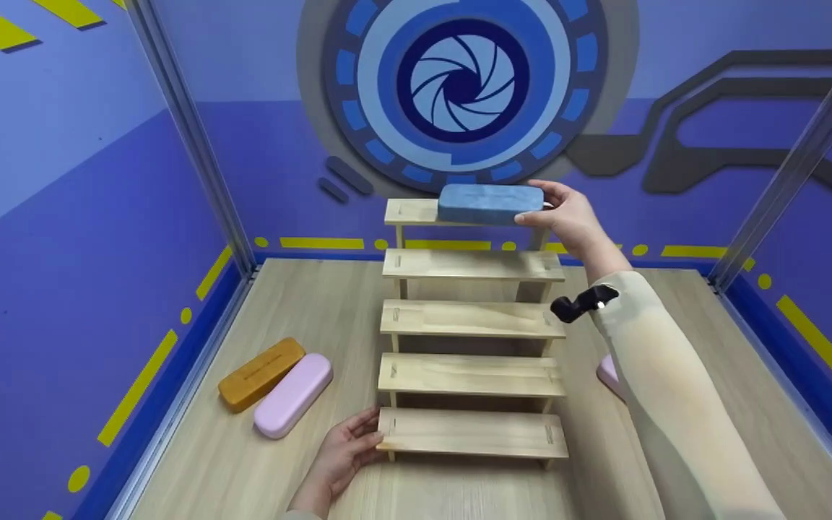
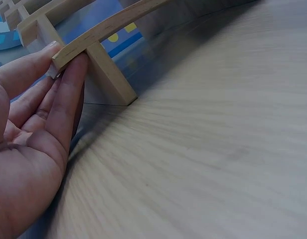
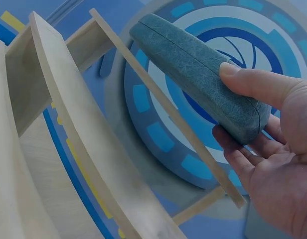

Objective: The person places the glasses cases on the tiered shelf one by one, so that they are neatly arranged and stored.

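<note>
A blue glasses case [image 1: 490, 203] is in my right hand [image 1: 568, 220], thumb on its front and fingers behind its right end. In the head view the case overlaps the top step of a wooden stepped rack [image 1: 474, 265]. The right wrist view shows the case [image 3: 193, 74] just above that top board [image 3: 166, 107], with a gap between them. Down at the lowest step, my left hand [image 1: 344, 458] pinches the board's left end. Thumb on top and fingers beneath that board [image 2: 108, 27] show in the left wrist view.
Left of the rack, an orange-brown glasses case [image 1: 261, 374] and a pink one [image 1: 293, 395] lie side by side on the wooden table [image 1: 315, 310]. Another pink case [image 1: 609, 375] is partly hidden by the right sleeve. Blue patterned walls [image 1: 243, 159] enclose the table.
</note>
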Demonstrator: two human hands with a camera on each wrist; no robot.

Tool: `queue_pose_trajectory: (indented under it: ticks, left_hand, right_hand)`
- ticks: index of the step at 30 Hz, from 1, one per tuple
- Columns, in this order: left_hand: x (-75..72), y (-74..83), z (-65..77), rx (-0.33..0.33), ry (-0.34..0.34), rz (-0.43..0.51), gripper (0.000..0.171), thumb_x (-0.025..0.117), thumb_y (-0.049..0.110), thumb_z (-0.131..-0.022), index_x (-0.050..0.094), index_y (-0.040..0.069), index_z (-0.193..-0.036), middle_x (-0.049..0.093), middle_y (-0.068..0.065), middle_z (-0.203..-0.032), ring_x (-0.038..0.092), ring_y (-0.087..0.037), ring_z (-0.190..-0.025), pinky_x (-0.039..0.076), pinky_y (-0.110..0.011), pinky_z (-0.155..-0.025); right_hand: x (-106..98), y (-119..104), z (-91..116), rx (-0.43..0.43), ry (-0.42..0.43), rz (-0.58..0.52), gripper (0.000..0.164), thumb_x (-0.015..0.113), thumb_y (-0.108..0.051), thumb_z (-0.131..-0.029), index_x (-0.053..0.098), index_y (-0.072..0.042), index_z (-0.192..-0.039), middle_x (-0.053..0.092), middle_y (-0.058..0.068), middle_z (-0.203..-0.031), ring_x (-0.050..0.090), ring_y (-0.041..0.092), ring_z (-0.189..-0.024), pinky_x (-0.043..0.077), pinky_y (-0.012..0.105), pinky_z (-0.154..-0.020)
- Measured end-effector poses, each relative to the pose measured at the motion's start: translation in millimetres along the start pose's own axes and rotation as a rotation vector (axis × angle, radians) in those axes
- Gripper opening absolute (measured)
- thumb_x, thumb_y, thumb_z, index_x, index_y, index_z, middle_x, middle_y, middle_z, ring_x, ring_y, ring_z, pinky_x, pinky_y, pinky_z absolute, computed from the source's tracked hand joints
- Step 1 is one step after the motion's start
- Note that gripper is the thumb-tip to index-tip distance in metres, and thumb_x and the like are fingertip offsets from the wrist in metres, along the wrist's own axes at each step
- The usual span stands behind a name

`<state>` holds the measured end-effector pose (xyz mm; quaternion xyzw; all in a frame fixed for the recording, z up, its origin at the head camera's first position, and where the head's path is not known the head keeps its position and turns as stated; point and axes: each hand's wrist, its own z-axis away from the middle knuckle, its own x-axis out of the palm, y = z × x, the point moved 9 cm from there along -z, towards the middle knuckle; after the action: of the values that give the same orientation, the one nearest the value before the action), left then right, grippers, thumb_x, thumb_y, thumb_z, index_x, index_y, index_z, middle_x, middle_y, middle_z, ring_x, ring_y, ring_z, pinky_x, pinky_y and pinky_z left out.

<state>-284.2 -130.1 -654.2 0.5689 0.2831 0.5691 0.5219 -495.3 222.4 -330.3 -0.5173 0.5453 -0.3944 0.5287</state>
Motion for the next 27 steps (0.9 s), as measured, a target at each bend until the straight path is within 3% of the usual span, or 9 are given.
queue_pose_trajectory:
  ticks: [5, 10, 13, 19, 27]
  left_hand:
    - [-0.5, -1.1, -0.2, -0.005, 0.007, 0.004, 0.072, 0.067, 0.003, -0.097, 0.029, -0.011, -0.156, 0.065, -0.005, -0.133, 0.067, -0.012, -0.111, 0.06, -0.032, -0.091]
    - [-0.5, -0.8, -0.5, -0.003, 0.013, 0.007, 0.071, 0.067, 0.003, -0.097, 0.029, -0.011, -0.156, 0.065, -0.005, -0.133, 0.067, -0.012, -0.112, 0.06, -0.031, -0.091]
    - [-0.3, -0.6, -1.0, 0.005, 0.012, 0.005, 0.072, 0.067, 0.003, -0.096, 0.029, -0.012, -0.155, 0.065, -0.004, -0.132, 0.067, -0.012, -0.111, 0.06, -0.03, -0.09]
    - [0.0, -0.7, -1.1, 0.015, 0.009, -0.005, 0.072, 0.067, 0.004, -0.096, 0.029, -0.012, -0.155, 0.063, -0.007, -0.135, 0.066, -0.013, -0.111, 0.06, -0.032, -0.091]
    - [-0.7, -0.3, -0.6, 0.01, 0.008, 0.007, 0.071, 0.067, 0.004, -0.096, 0.03, -0.011, -0.155, 0.065, -0.002, -0.13, 0.066, -0.011, -0.11, 0.06, -0.029, -0.089]
  right_hand:
    - [11, 2, -6, 0.04, -0.006, 0.009, 0.077, 0.074, 0.004, -0.088, 0.039, -0.006, -0.157, 0.047, 0.017, -0.156, 0.055, 0.017, -0.123, 0.054, 0.015, -0.087]
    - [16, 5, -11, 0.066, 0.021, 0.01, 0.079, 0.074, 0.001, -0.09, 0.034, -0.005, -0.158, 0.04, 0.018, -0.16, 0.05, 0.024, -0.134, 0.054, 0.014, -0.087]
    - [15, 6, -13, 0.069, 0.036, 0.069, 0.08, 0.075, -0.005, -0.091, 0.033, -0.007, -0.16, 0.038, 0.017, -0.161, 0.047, 0.027, -0.138, 0.053, 0.018, -0.092]
    - [15, 4, -16, 0.068, 0.035, 0.208, 0.08, 0.072, -0.012, -0.096, 0.027, -0.006, -0.162, 0.035, 0.018, -0.164, 0.04, 0.032, -0.149, 0.044, 0.04, -0.118]
    - [21, 3, -21, 0.074, -0.033, 0.395, 0.079, 0.067, -0.02, -0.1, 0.021, -0.002, -0.163, 0.03, 0.022, -0.166, 0.034, 0.036, -0.153, 0.033, 0.044, -0.125]
